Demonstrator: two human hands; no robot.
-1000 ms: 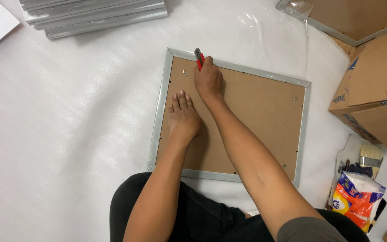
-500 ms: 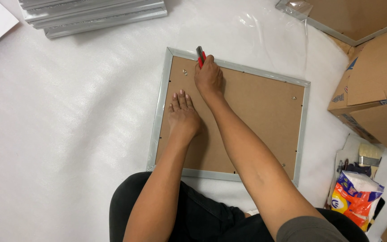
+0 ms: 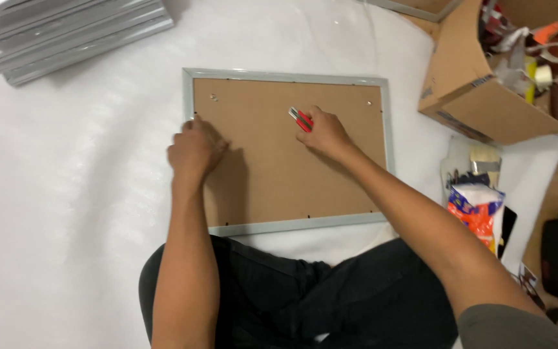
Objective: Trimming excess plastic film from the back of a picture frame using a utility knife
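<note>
Nearest, the person's black-trousered lap (image 3: 305, 297) sits at 6 o'clock. Above it lies the grey-rimmed rectangular picture frame with its brown fibreboard back (image 3: 279, 168) up, on white foam sheeting (image 3: 66, 194). The left hand (image 3: 192, 152), fingers curled, rests on the frame's 9 o'clock edge. The right hand (image 3: 325, 134) is closed around a red utility knife (image 3: 300, 119) at the board's centre. A brown cardboard box (image 3: 485, 97) stands at 2 o'clock, a stack of grey frames (image 3: 72, 35) at 11.

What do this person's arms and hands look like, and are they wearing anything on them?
Both arms are bare from wrist to above the elbow. The left hand and right hand wear no gloves, and no rings, watch or bands show. At the lower right corner, a short grey-brown sleeve covers the right upper arm. No sleeve shows on the left arm in this view.
</note>
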